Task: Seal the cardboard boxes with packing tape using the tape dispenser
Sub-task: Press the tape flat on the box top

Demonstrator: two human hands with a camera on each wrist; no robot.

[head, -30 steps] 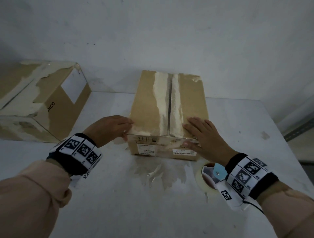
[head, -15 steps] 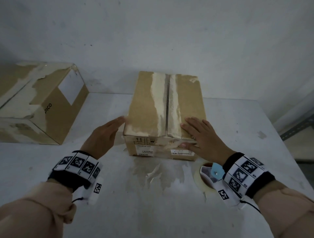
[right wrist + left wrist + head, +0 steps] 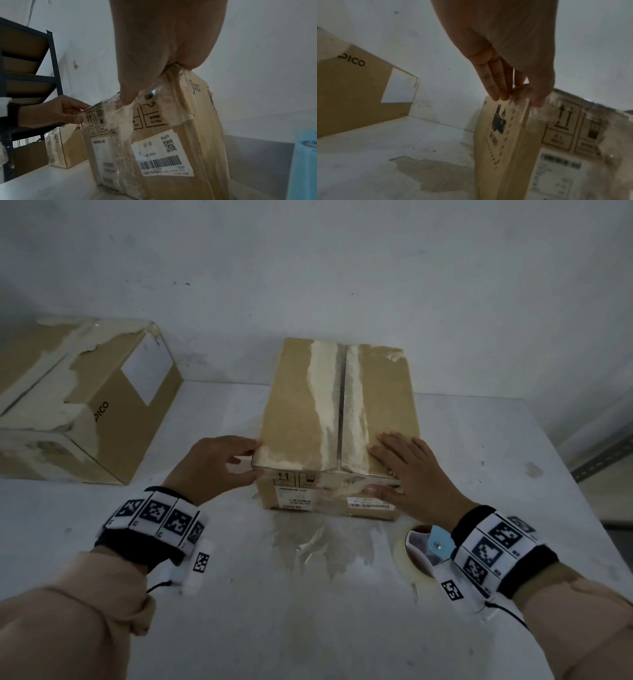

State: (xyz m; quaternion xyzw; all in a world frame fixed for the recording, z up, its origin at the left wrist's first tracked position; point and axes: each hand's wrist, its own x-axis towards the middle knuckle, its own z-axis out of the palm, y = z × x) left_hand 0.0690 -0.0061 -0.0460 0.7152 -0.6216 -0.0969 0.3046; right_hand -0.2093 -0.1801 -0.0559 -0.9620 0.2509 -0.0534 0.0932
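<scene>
A brown cardboard box point(image 3: 301, 412) stands mid-table, its top flaps closed along a centre seam with torn pale strips beside it. My left hand point(image 3: 257, 458) pinches the box's near left corner, fingers on the left side and thumb on the front face point(image 3: 518, 99). My right hand point(image 3: 380, 469) lies flat on the top near the right front corner, thumb pressed over wrinkled clear tape on the front face point(image 3: 126, 100). The tape dispenser point(image 3: 435, 544), blue with a pale tape roll, lies on the table under my right wrist, held by neither hand.
A second, larger cardboard box point(image 3: 85, 405) with torn facing lies at the far left against the wall. A shiny stain of tape residue point(image 3: 325, 542) marks the white table point(image 3: 308, 628) before the box. A dark metal shelf rack point(image 3: 25, 67) stands beyond the table's left end.
My left hand came off the corner, opened beside the box, and now pinches the corner again. The right hand stayed flat on the top.
</scene>
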